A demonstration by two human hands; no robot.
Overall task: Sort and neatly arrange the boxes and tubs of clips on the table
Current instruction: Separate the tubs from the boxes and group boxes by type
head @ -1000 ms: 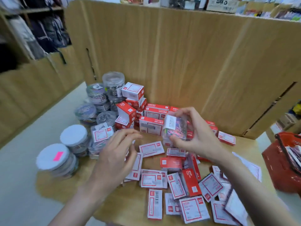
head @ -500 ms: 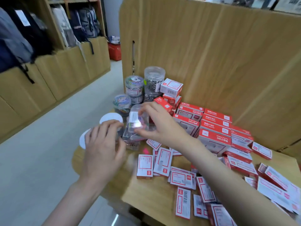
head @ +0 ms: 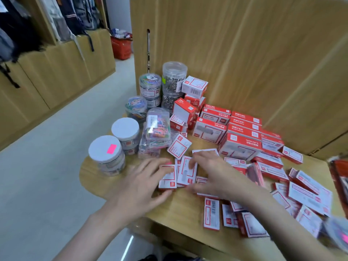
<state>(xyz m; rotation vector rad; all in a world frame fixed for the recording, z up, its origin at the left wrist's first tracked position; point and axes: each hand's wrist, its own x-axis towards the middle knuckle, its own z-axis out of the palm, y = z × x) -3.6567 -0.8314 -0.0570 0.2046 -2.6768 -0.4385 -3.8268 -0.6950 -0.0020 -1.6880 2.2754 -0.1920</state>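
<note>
Small red-and-white boxes lie scattered on the round wooden table (head: pixel 94 167). My left hand (head: pixel 143 183) grips one small box (head: pixel 168 178) between fingers and thumb. Beside it, my right hand (head: pixel 212 172) holds a second small box (head: pixel 188 173) at its right edge. A clear tub of coloured clips (head: pixel 158 127) stands free on top of other clear tubs. To its left are two white-lidded tubs (head: pixel 105 149), one with a pink sticker. Behind them rise round clear tubs of clips (head: pixel 174 74). Larger red boxes (head: pixel 240 146) are stacked along the back.
A tall wooden partition (head: pixel 244 53) closes the table's far side. More loose small boxes (head: pixel 211 213) cover the near right of the table. A red basket (head: pixel 121 45) stands on the floor at the back left, and wooden cabinets line the left wall.
My right hand set the clear tub of coloured clips on the stack at the left and let go. Both hands then dropped to the small boxes near the table's middle.
</note>
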